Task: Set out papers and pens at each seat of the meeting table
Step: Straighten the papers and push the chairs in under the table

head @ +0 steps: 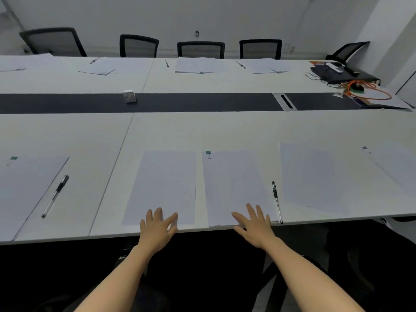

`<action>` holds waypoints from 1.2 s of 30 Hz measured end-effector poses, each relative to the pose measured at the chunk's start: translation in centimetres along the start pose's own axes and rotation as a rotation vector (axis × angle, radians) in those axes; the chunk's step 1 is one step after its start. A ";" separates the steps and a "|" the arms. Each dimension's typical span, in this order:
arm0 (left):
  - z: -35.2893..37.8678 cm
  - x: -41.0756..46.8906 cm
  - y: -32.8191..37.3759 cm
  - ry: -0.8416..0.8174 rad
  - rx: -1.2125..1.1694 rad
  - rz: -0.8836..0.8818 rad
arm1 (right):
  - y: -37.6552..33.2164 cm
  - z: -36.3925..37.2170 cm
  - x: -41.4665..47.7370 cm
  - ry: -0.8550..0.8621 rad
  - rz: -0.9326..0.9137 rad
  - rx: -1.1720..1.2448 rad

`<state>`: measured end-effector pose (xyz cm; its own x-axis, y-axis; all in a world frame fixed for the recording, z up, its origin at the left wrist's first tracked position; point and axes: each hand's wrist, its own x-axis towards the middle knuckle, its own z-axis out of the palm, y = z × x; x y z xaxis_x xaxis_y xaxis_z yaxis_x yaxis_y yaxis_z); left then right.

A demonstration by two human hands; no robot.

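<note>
Resting with fingers straight and spread, the left hand (pixel 157 224) lies over the near edge of a plain sheet (pixel 162 185), gripping nothing. The right hand (pixel 254 226), likewise flat and splayed, covers the near edge of the clipped stack (pixel 236 188) just beside that sheet; a green binder clip (pixel 208 153) sits at the stack's far left corner. A pen (pixel 276 200) lies along the stack's right edge, just right of the right hand. Further right, more papers (pixel 315 176). At the left seat, another paper set (pixel 27 188) with a second pen (pixel 55 195) beside it. All lie on the white table (pixel 225 131). Far-side seats carry papers and pens; detail too small to read.
</note>
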<state>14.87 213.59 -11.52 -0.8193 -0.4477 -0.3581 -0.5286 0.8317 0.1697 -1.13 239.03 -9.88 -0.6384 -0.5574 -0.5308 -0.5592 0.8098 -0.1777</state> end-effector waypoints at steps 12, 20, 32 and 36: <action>0.7 -0.8 1.3 0.030 0.016 -0.028 | -0.5 -0.7 0.1 -0.016 0.011 -0.006; 0.9 -0.8 1.4 0.048 0.008 -0.039 | 1.2 -1.2 0.0 0.323 0.305 0.078; 1.2 -0.7 1.3 0.069 0.015 -0.046 | 4.7 -4.2 3.2 0.284 0.422 0.091; 1.3 -0.6 1.3 0.078 -0.007 -0.051 | 5.1 -4.9 4.5 0.277 0.411 0.130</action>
<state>14.96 215.34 -12.31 -0.8057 -0.5142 -0.2941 -0.5717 0.8049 0.1589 -9.43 239.80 -9.09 -0.9177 -0.2014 -0.3425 -0.1733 0.9786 -0.1112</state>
